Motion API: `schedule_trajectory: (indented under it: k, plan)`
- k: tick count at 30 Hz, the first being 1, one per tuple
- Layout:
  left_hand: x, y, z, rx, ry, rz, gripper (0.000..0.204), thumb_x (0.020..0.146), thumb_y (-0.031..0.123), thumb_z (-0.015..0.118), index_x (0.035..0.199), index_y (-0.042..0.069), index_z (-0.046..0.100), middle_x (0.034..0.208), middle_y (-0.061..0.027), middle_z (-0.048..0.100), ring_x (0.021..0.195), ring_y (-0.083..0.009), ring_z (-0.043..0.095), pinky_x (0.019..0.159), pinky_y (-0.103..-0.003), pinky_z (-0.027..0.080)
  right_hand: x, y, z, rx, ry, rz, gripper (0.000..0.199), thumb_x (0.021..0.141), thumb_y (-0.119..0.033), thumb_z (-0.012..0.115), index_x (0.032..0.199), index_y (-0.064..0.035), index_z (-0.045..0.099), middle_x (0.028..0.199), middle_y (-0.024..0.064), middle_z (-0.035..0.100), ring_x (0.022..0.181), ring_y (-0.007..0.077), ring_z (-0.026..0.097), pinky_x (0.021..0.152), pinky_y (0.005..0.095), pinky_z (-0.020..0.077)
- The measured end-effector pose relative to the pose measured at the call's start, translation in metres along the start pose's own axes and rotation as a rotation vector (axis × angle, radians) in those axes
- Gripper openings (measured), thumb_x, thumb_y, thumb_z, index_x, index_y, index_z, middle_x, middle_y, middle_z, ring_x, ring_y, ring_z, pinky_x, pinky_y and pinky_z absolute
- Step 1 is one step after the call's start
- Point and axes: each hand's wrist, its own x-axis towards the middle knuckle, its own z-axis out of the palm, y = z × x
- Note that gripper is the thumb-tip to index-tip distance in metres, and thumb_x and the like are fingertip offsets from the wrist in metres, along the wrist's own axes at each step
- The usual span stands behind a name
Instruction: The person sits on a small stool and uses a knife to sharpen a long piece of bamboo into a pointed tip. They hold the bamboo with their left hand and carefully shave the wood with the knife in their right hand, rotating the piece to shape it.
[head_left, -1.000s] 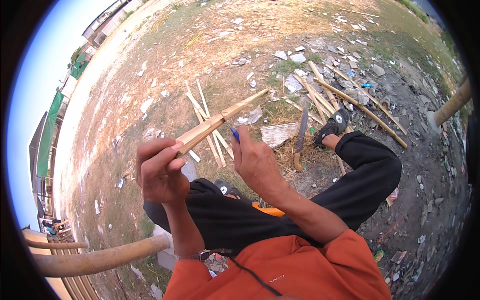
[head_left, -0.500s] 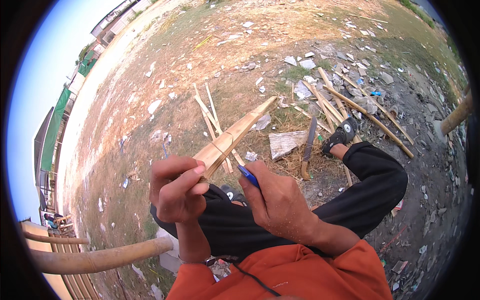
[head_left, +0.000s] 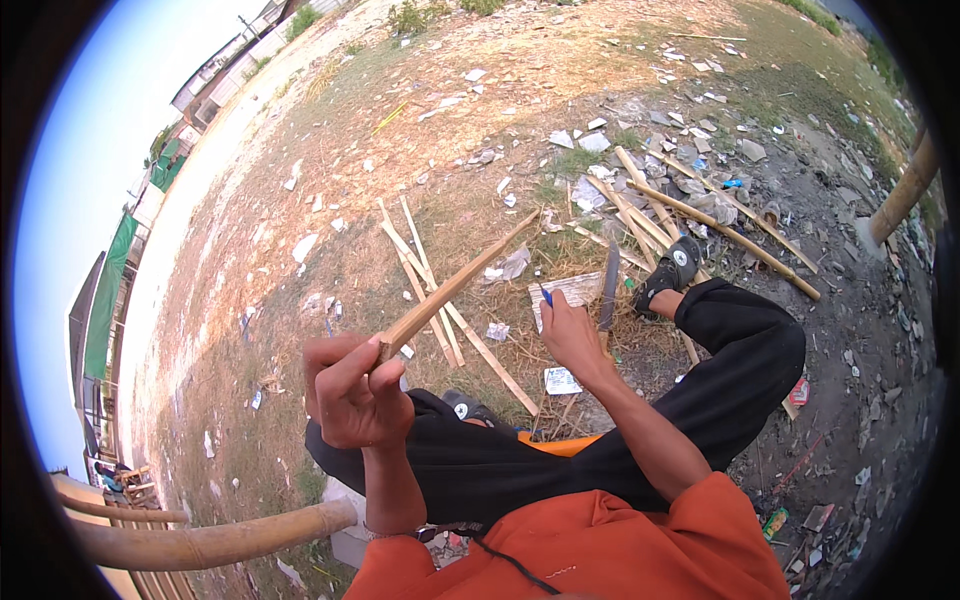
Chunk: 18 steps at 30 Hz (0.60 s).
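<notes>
My left hand (head_left: 362, 392) pinches the near end of a long, tapering piece of split bamboo (head_left: 455, 285). It is held up off the ground, narrow side toward me, and its thin end points away to the right. My right hand (head_left: 572, 338) is apart from the bamboo, with its fingers closed round a small blue tool (head_left: 546, 296). Only the tool's blue tip shows, so its kind cannot be told. Beyond that hand lie a whitish board (head_left: 575, 291) and a machete (head_left: 608, 285) with a dark blade; my hand and forearm are close to its handle.
Several bamboo strips (head_left: 480, 350) lie crossed on the dry ground ahead. More sticks and a bamboo pole (head_left: 725, 238) lie by my right shoe (head_left: 672, 272), among scattered litter. A thick bamboo bar (head_left: 220, 535) is at lower left, a post (head_left: 905, 190) at far right.
My right hand has moved away from the bamboo, forward and right, with the blue tool. The bamboo in my left hand has turned from its broad face to a narrow side.
</notes>
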Motion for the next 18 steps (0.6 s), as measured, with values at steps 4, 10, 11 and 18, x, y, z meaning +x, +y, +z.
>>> schedule_trajectory:
  k: [4,10,11,18]
  plan:
    - [0.003,-0.004,0.006,0.035,0.044,0.006,0.028,0.083,0.025,0.070,0.086,-0.001,0.059,0.069,-0.0096,0.053,0.060,-0.0169,0.051,0.050,-0.025,0.040,-0.038,-0.098,-0.076,0.356,-0.057,-0.210,0.023,0.096,-0.024,0.043,0.095,-0.0010,0.045,0.060,0.0232,0.055,0.061,0.0447,0.056,0.054,0.0516,0.0417]
    - [-0.003,0.003,0.007,0.106,0.056,-0.045,0.028,0.082,0.024,0.071,0.086,-0.001,0.060,0.068,-0.0105,0.054,0.060,-0.0176,0.052,0.050,-0.026,0.041,-0.074,-0.142,-0.100,0.433,-0.041,-0.493,0.014,0.092,-0.012,0.051,0.093,-0.0003,0.043,0.061,0.0206,0.055,0.058,0.0407,0.057,0.050,0.0473,0.0421]
    - [-0.004,0.007,0.008,0.125,0.062,-0.053,0.028,0.082,0.024,0.072,0.086,-0.001,0.060,0.068,-0.0108,0.054,0.060,-0.0177,0.052,0.050,-0.026,0.041,-0.075,-0.144,-0.098,0.408,-0.039,-0.489,0.014,0.091,-0.011,0.051,0.093,0.0000,0.043,0.062,0.0207,0.055,0.057,0.0403,0.057,0.049,0.0470,0.0422]
    - [-0.006,0.006,0.004,0.150,0.085,-0.092,0.027,0.084,0.023,0.070,0.085,-0.002,0.060,0.069,-0.0114,0.056,0.059,-0.0181,0.052,0.051,-0.026,0.041,-0.053,-0.118,-0.073,0.175,-0.058,-0.323,0.013,0.090,-0.011,0.052,0.093,-0.0007,0.044,0.058,0.0204,0.054,0.054,0.0400,0.057,0.047,0.0477,0.0419]
